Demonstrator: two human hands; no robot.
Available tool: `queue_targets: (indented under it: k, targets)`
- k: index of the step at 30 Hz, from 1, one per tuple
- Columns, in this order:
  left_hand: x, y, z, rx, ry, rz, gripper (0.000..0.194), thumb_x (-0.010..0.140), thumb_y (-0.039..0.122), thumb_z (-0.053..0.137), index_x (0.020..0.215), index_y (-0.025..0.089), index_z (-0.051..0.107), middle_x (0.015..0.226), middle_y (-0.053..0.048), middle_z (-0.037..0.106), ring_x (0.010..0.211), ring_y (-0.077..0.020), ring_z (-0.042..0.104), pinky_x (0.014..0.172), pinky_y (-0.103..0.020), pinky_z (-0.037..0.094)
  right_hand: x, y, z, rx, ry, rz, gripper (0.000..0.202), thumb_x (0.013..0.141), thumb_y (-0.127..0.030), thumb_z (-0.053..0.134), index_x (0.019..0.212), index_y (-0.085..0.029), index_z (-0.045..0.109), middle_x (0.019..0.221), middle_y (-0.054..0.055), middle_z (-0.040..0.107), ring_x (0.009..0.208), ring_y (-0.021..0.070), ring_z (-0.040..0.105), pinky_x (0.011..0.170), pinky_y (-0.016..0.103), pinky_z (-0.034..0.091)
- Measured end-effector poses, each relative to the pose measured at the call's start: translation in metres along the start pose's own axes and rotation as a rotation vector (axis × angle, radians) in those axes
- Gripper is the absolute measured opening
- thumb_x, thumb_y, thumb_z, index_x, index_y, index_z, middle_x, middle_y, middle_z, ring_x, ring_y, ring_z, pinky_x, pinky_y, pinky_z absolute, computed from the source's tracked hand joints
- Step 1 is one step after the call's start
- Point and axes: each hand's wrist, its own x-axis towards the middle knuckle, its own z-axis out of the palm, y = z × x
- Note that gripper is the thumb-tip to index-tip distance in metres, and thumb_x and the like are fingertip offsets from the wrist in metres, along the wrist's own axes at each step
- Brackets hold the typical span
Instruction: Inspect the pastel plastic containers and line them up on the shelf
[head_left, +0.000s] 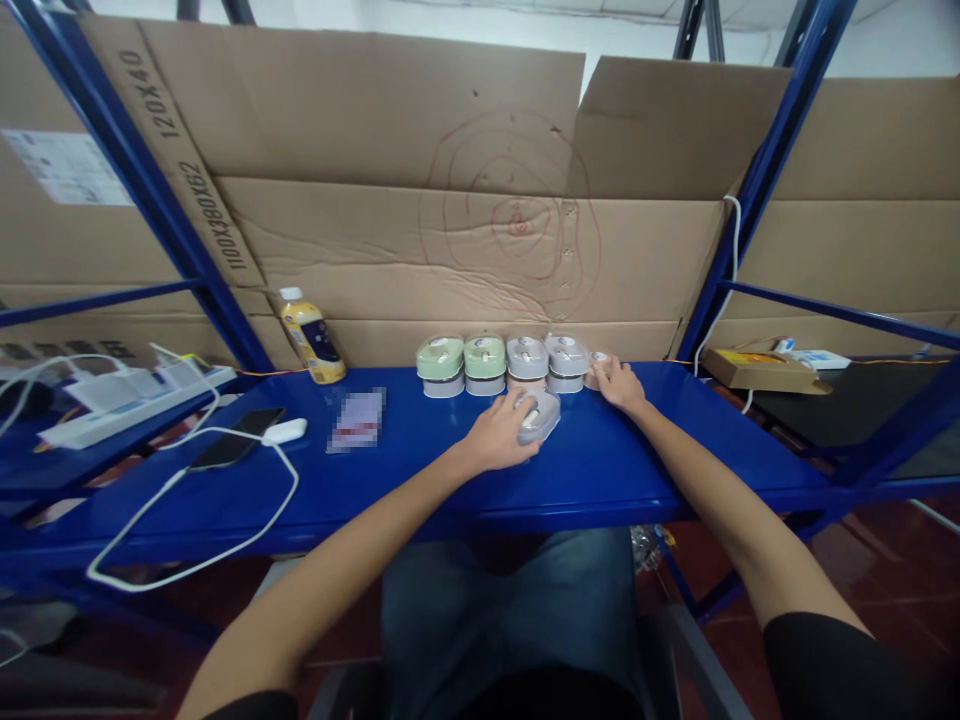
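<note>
two container lids (440, 343) pale green; front lid (546, 412) grey; table (420, 480) blue; cardboard (322, 130) brown, red rings (519, 226).

Left hand (498, 433) is curled; right hand (619, 384) reaches farther forward.

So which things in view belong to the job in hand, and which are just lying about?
Part of the job, it seems:
- grey lid in the left hand
- pink piece at the right hand
- green-lidded containers
- grey-lidded containers

Lying about:
- yellow drink bottle
- phone
- power strip
- cardboard box
</note>
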Motion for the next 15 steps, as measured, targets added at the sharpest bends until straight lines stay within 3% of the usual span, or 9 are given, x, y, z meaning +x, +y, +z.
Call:
queue_targets:
  k: [3, 5, 8, 9, 11, 13, 15]
  targets:
    - [0.007, -0.01, 0.007, -0.12, 0.011, 0.017, 0.066, 0.083, 0.055, 0.075, 0.14, 0.029, 0.054, 0.154, -0.013, 0.042, 0.132, -0.0394, 0.056, 0.105, -0.053, 0.053, -0.005, -0.004, -0.004, 0.014, 0.033, 0.004, 0.082, 0.103, -0.064, 0.032, 0.158, -0.004, 0.032, 0.143, 0.034, 0.054, 0.13, 0.0436, 0.058, 0.106, 0.057, 0.046]
    - [0.01, -0.021, 0.008, -0.222, 0.03, 0.052, 0.07, 0.079, 0.05, 0.081, 0.141, 0.027, 0.057, 0.152, -0.013, 0.045, 0.134, -0.0374, 0.056, 0.111, -0.051, 0.05, -0.011, -0.005, -0.012, 0.036, 0.163, -0.015, 0.079, 0.103, -0.061, 0.034, 0.154, -0.001, 0.037, 0.14, 0.034, 0.057, 0.128, 0.0439, 0.059, 0.104, 0.057, 0.047]
    - [0.012, -0.04, 0.003, -0.351, 0.015, 0.163, 0.07, 0.075, 0.036, 0.084, 0.139, 0.025, 0.061, 0.147, -0.013, 0.053, 0.138, -0.0354, 0.054, 0.119, -0.051, 0.042, -0.029, -0.018, -0.027, 0.14, 0.347, -0.283, 0.061, 0.103, -0.056, 0.04, 0.133, -0.008, 0.061, 0.127, 0.026, 0.067, 0.122, 0.0389, 0.062, 0.106, 0.053, 0.047]
    - [0.012, -0.045, 0.0, -0.388, -0.007, 0.204, 0.069, 0.074, 0.034, 0.084, 0.138, 0.025, 0.061, 0.146, -0.012, 0.056, 0.138, -0.0351, 0.054, 0.12, -0.052, 0.04, -0.038, -0.026, -0.03, 0.193, 0.333, -0.428, 0.055, 0.102, -0.057, 0.044, 0.124, -0.012, 0.067, 0.121, 0.022, 0.07, 0.118, 0.0362, 0.064, 0.106, 0.051, 0.048]
    - [0.013, -0.055, -0.005, -0.455, -0.062, 0.267, 0.07, 0.072, 0.032, 0.084, 0.139, 0.026, 0.062, 0.147, -0.012, 0.058, 0.14, -0.0355, 0.053, 0.122, -0.055, 0.037, -0.058, -0.047, -0.032, 0.278, 0.156, -0.713, 0.05, 0.095, -0.062, 0.058, 0.118, -0.019, 0.071, 0.115, 0.014, 0.073, 0.112, 0.0327, 0.067, 0.104, 0.05, 0.05]
    - [0.013, -0.059, -0.007, -0.514, -0.091, 0.277, 0.077, 0.07, 0.032, 0.087, 0.141, 0.026, 0.059, 0.152, -0.012, 0.057, 0.143, -0.0364, 0.051, 0.123, -0.057, 0.035, -0.078, -0.071, -0.027, 0.3, -0.029, -0.899, 0.074, 0.082, -0.068, 0.074, 0.139, -0.022, 0.062, 0.139, 0.015, 0.065, 0.129, 0.0357, 0.061, 0.11, 0.052, 0.048]
    - [0.011, -0.06, -0.005, -0.566, -0.073, 0.227, 0.089, 0.066, 0.035, 0.091, 0.146, 0.023, 0.053, 0.153, -0.014, 0.055, 0.143, -0.0365, 0.051, 0.122, -0.056, 0.036, -0.094, -0.089, -0.019, 0.256, -0.187, -0.951, 0.106, 0.069, -0.072, 0.083, 0.156, -0.023, 0.046, 0.154, 0.018, 0.054, 0.139, 0.0408, 0.053, 0.112, 0.056, 0.047]
